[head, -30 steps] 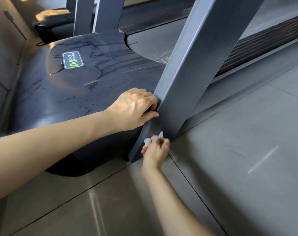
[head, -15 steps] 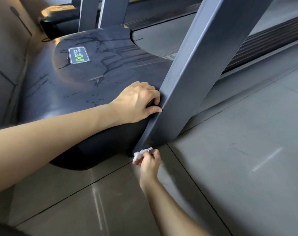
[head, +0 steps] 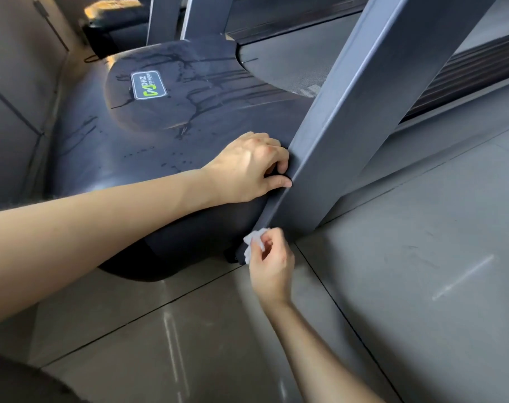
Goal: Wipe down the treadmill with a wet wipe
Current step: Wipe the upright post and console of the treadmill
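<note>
Carefully, my right hand (head: 272,264) pinches the wet wipe (head: 252,242) against the upright post (head: 349,135) base; left hand (head: 247,168), fingers curled on the post higher up, steadies me.

One label (head: 149,85) can be read. It is a dark rounded rectangle with a pale border, stuck on the treadmill's motor cover (head: 160,141) toward ten o'clock in the view. It carries a bright green logo mark and, beside it, the white letters "DHZ". A second, smaller line of white print runs along those letters, but it is too fine to make out. No other writing or numbers can be read.
</note>
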A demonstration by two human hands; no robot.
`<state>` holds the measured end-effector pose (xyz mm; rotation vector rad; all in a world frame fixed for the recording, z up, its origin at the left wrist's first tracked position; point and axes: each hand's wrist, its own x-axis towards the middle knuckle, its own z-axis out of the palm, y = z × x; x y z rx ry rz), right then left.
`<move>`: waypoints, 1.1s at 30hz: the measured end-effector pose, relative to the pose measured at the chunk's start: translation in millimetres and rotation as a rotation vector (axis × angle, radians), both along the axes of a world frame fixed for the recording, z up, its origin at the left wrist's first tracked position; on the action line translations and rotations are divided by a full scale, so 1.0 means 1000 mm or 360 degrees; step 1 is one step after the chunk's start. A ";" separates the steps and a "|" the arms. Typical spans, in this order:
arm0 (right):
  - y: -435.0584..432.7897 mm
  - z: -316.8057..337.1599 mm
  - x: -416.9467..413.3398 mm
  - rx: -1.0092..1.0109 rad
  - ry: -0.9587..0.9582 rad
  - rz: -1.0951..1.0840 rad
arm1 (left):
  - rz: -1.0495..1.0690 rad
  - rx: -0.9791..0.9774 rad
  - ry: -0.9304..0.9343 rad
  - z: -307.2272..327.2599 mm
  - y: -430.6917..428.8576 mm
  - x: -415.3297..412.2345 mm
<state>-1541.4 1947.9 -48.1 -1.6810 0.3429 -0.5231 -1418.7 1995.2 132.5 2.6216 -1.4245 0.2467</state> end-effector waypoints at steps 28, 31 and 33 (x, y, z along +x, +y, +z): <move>-0.058 0.066 0.026 -0.3234 -0.0612 0.1037 | 0.0295 -0.0339 0.0477 0.019 0.011 0.027; -0.100 0.113 0.041 -0.3277 -0.0732 0.0781 | 0.0345 -0.0408 0.0473 0.025 0.014 0.034; -0.113 0.136 0.044 -0.3241 -0.0644 0.0598 | 0.0380 -0.0439 0.0496 0.029 0.016 0.039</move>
